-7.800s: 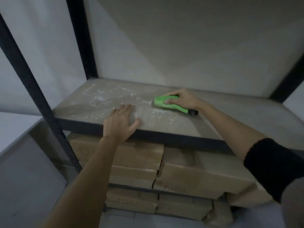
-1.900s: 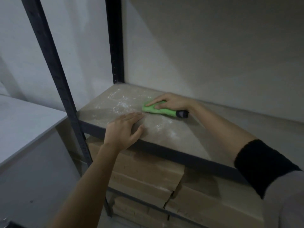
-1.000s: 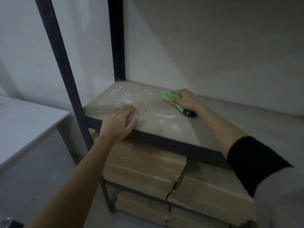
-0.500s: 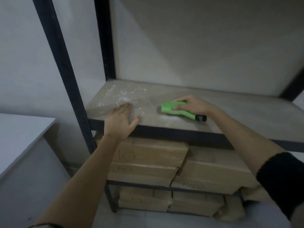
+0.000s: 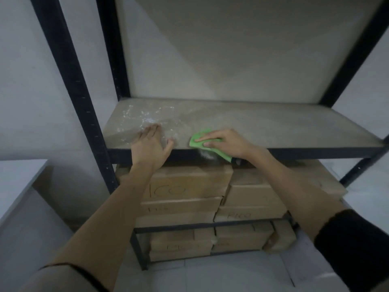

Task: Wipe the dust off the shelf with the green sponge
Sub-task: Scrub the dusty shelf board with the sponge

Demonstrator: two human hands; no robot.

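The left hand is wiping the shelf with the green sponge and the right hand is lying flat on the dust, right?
Swapped. The head view shows the right hand on the green sponge at the grey shelf board's front edge; the left hand lies flat on the white dust.

left hand (image 5: 150, 144) flat, right hand (image 5: 224, 144) gripping

Sponge (image 5: 199, 142): bright green, with a black end (image 5: 236, 161) at the shelf's front edge. Shelf board (image 5: 273, 127): grey-beige, mottled; white dust (image 5: 145, 118) speckled over its left part, a pale smear (image 5: 207, 154) at the front edge. Frame posts (image 5: 69, 81): black. Boxes (image 5: 189, 186) beneath: tan cardboard with dark handwritten lettering. Right sleeve cuff (image 5: 355, 243): black. Wall behind: off-white.
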